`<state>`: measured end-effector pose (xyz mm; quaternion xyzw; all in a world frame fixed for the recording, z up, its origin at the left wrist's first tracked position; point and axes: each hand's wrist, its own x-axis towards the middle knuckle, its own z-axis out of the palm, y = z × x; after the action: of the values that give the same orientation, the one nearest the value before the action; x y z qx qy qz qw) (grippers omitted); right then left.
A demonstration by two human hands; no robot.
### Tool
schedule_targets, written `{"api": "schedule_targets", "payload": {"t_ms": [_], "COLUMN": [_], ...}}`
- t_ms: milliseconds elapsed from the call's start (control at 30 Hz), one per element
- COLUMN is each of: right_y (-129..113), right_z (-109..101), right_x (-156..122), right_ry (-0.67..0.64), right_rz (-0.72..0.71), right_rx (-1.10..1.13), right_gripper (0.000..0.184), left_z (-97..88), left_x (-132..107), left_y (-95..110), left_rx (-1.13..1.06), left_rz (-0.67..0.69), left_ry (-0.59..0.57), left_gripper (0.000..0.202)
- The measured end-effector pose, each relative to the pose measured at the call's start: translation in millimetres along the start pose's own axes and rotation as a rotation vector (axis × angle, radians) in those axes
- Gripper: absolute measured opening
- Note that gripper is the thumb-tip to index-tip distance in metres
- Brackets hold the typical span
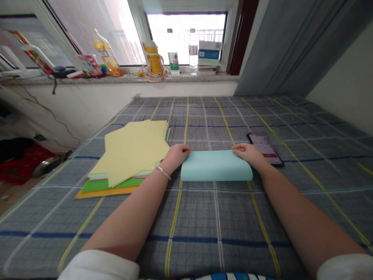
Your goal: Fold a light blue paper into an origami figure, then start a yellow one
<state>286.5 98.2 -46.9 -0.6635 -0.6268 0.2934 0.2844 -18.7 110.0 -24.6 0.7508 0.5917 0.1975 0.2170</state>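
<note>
Sheet of pale blue paper (216, 167) sits bowed up on the plaid bedspread (204, 233), right in front of me. Left hand (176, 157) is on its left end, right hand (249, 153) on its right, fingers (241, 147) lying fairly flat and together. Can't tell if they're pinching anything, since the far edge hides behind the curve. Phone (266, 149) by the right hand has a blurred-out screen, and yellow paper (134, 151) covers most of the colored stack (110, 188).

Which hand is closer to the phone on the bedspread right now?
Right. The right hand lies right at the phone's lower left edge; the left hand is farther away, on the opposite side of the curled light blue paper.
</note>
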Motion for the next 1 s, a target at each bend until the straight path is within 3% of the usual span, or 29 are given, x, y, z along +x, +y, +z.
{"api": "schedule_targets", "payload": {"t_ms": [267,467,667,833,1000], "right_y": [3.3,1.7,-2.3,-3.0,-3.2], "right_z": [-0.3,0.0,1.4,1.7,3.2], "right_x": [1.1,0.1,-1.1,-1.3,-1.7], "right_ry": [-0.043,-0.002,0.031,0.055,0.058], "right_rz": [-0.006,-0.038,-0.024,-0.029,-0.025], "right_rx": [-0.029,-0.108,-0.149,-0.199,-0.206], "right_gripper": [0.024,0.021,0.019,0.019,0.019], "left_z": [4.8,15.6,16.0,12.2,10.4], "left_x": [-4.4,-4.9,-10.3,-10.0,-10.6], "left_y": [0.8,-5.9,-1.7,6.0,11.6], "left_rx": [0.206,0.211,0.366,0.561,0.593], "left_rz": [0.102,0.161,0.358,0.657,0.665], "left_ry": [0.041,0.105,0.166,0.0,-0.108], "left_gripper": [0.026,0.024,0.034,0.031,0.035]}}
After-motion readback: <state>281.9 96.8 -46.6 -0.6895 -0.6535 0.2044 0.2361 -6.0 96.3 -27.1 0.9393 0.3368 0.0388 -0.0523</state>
